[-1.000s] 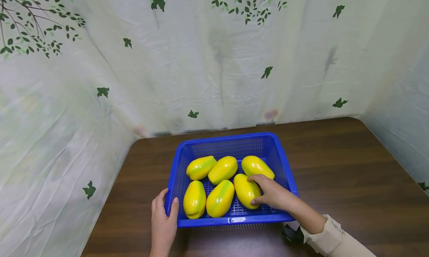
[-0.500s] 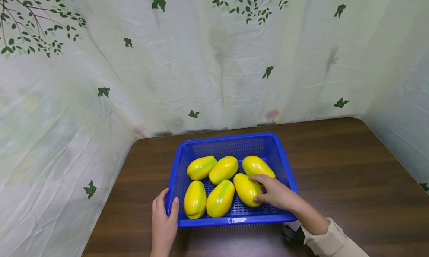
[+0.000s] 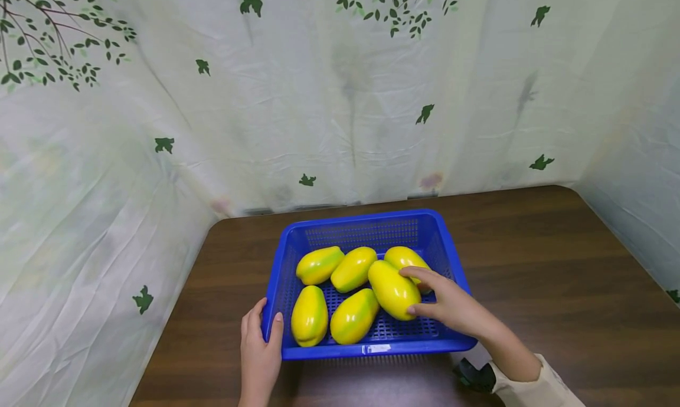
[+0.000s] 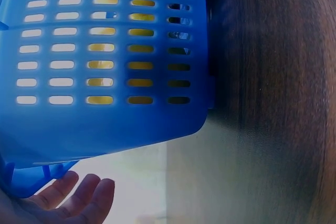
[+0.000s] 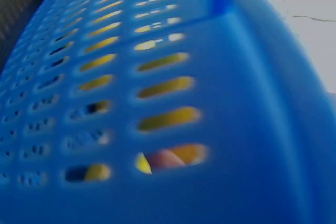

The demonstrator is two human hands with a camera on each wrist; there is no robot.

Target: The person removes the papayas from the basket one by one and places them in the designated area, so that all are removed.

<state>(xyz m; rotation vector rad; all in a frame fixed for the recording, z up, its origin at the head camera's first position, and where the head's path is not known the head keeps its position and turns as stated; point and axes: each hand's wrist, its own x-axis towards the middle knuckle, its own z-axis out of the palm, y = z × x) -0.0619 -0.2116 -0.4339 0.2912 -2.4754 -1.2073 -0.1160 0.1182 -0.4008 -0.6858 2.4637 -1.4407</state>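
Note:
A blue plastic basket [image 3: 356,352] holds several glossy yellow-green papayas, which look smooth and artificial. At its front left corner my left hand [image 3: 260,351] grips the rim, thumb toward the front. The left wrist view shows fingertips [image 4: 100,198] beyond the basket's slotted wall [image 4: 105,124]. My right hand [image 3: 448,304] reaches over the right rim and holds a papaya [image 3: 392,289] between thumb and fingers, raised a little and overlapping the back right papaya [image 3: 402,257]. In the right wrist view the slotted wall [image 5: 236,129] hides most of that hand.
In the basket's front row lie a papaya [image 3: 309,317] at left and another [image 3: 353,317] in the middle; two more are behind. A brown wooden table [image 3: 531,265] carries the basket. Leaf-printed white cloth [image 3: 350,130] hangs behind. A dark device [image 3: 473,376] is at my right wrist.
My right hand has raised the papaya and moved it slightly back. The front middle papaya has tilted to the right. The left hand stays at the rim.

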